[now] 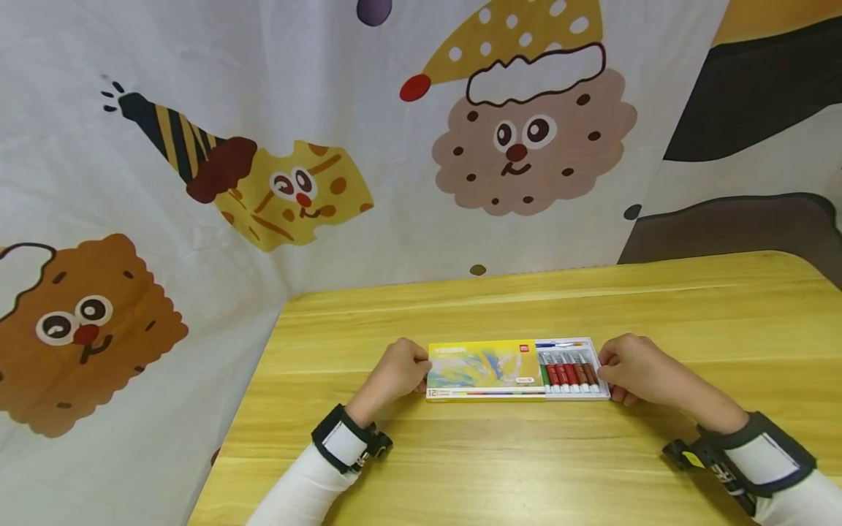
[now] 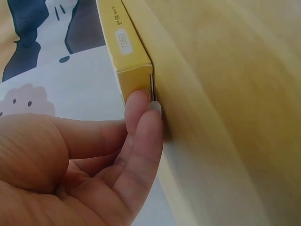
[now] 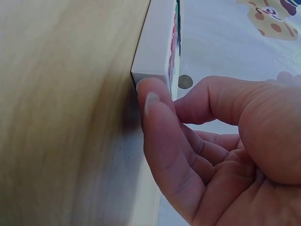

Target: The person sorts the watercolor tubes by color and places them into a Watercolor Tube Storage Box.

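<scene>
A yellow paint box sleeve [image 1: 483,369] lies on the table, with a white inner tray [image 1: 601,391] partly slid out of its right end. In the tray's exposed part are several paint tubes [image 1: 571,372] in green, reds and browns, and a paintbrush [image 1: 559,344] along the back. My left hand [image 1: 397,371] pinches the sleeve's left end; the left wrist view shows thumb and fingers at its yellow corner [image 2: 134,77]. The tray's right end is gripped by my right hand [image 1: 641,371], its thumb and fingertips at the white end wall [image 3: 153,52].
The wooden table [image 1: 500,460] extends around the box on all sides. Behind it hangs a white cloth [image 1: 395,241] printed with cartoon biscuits and cheese. Each wrist wears a black strap [image 1: 345,438] with a small camera.
</scene>
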A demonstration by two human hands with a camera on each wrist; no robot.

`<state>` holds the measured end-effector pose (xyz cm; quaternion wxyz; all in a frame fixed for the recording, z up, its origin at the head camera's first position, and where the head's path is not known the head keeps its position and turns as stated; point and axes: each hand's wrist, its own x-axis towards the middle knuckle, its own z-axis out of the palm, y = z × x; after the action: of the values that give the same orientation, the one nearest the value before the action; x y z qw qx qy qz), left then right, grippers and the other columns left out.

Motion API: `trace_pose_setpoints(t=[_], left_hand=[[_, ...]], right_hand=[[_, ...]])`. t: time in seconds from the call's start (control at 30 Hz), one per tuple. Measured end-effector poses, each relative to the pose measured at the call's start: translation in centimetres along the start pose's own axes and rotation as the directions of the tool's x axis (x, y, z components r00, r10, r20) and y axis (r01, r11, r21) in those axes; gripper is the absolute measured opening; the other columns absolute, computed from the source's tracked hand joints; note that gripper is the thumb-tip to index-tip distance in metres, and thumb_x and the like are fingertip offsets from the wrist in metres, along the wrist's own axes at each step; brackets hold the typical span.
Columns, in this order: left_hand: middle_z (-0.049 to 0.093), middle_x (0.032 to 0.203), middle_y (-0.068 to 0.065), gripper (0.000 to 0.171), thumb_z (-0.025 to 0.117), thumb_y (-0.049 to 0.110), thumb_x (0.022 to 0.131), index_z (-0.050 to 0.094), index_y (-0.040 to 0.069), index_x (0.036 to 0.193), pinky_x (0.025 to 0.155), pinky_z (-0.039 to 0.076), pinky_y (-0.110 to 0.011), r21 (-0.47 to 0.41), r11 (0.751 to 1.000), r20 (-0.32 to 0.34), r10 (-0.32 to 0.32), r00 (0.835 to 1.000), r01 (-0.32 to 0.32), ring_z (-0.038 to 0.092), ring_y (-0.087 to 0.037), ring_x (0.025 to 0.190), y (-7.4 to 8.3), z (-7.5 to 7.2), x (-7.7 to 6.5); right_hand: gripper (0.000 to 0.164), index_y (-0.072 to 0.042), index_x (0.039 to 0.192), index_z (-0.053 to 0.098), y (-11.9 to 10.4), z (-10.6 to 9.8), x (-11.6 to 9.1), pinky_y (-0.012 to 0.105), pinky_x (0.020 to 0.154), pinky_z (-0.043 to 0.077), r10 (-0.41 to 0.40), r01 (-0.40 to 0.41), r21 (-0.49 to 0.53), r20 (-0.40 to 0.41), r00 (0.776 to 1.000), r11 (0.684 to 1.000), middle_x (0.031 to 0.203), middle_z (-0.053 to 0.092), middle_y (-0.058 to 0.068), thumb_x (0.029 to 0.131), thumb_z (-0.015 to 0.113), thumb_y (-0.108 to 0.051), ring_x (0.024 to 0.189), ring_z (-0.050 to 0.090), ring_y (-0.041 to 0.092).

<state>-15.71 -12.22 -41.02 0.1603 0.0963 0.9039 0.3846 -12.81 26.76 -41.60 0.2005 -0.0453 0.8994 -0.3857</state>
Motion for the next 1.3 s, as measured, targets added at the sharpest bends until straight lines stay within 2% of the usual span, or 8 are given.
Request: trace_pose_setpoints(t=[0.27, 0.4, 0.7, 1.03, 1.3], left_hand=[[0.064, 0.062, -0.014, 0.033, 0.062, 0.0, 0.103, 0.066, -0.002, 0.07, 0.045, 0.041, -0.022, 0.014, 1.0, 0.019, 0.019, 1.0, -0.019, 0.063, -0.023, 0.053, 0.6, 0.6, 0.3], [0.064, 0.062, -0.01, 0.03, 0.062, 0.001, 0.103, 0.07, 0.001, 0.074, 0.046, 0.042, -0.022, 0.024, 1.0, 0.018, 0.004, 1.0, -0.005, 0.061, -0.019, 0.051, 1.0, 0.9, 0.5], [0.066, 0.062, -0.012, 0.031, 0.062, 0.001, 0.103, 0.071, 0.001, 0.073, 0.044, 0.04, -0.021, 0.003, 1.0, 0.035, -0.002, 0.999, 0.001, 0.063, -0.022, 0.051, 2.0, 1.6, 0.7], [0.066, 0.061, -0.012, 0.029, 0.062, 0.0, 0.102, 0.072, 0.002, 0.075, 0.045, 0.041, -0.021, -0.014, 1.0, 0.039, -0.007, 0.999, 0.008, 0.062, -0.019, 0.05, 2.2, 2.2, 1.0], [0.064, 0.059, -0.01, 0.029, 0.062, 0.0, 0.102, 0.072, 0.001, 0.075, 0.043, 0.039, -0.019, -0.021, 1.0, 0.033, 0.004, 0.999, -0.003, 0.063, -0.02, 0.05, 2.7, 2.6, 1.1]], right_hand=[[0.014, 0.01, 0.104, 0.063, 0.0, 0.2, 0.1, 0.035, 0.05, 0.056, -0.003, 0.003, -0.002, -0.009, 1.0, 1.0, 0.071, 0.063, 0.007, 0.096, 0.064, -0.001, 0.058, 0.063, 0.019], [0.013, 0.01, 0.104, 0.063, -0.1, 0.2, 0.0, 0.035, 0.05, 0.056, -0.007, 0.007, -0.005, -0.013, 1.0, 1.0, 0.071, 0.062, 0.007, 0.096, 0.063, -0.001, 0.058, 0.063, 0.018], [0.014, 0.011, 0.106, 0.063, -0.2, 0.3, -0.1, 0.035, 0.051, 0.056, -0.02, 0.02, 0.002, -0.01, 1.0, 1.0, 0.072, 0.063, 0.006, 0.096, 0.062, 0.0, 0.06, 0.063, 0.019], [0.016, 0.009, 0.106, 0.066, -0.2, 0.8, 0.0, 0.033, 0.051, 0.055, -0.076, 0.076, -0.006, -0.012, 0.997, 0.997, 0.069, 0.062, 0.006, 0.102, 0.053, 0.0, 0.061, 0.062, 0.02], [0.017, 0.009, 0.107, 0.066, -0.6, 1.0, -0.2, 0.033, 0.05, 0.055, -0.087, 0.087, -0.002, -0.007, 0.996, 0.996, 0.07, 0.062, 0.006, 0.102, 0.051, 0.002, 0.062, 0.062, 0.02]])
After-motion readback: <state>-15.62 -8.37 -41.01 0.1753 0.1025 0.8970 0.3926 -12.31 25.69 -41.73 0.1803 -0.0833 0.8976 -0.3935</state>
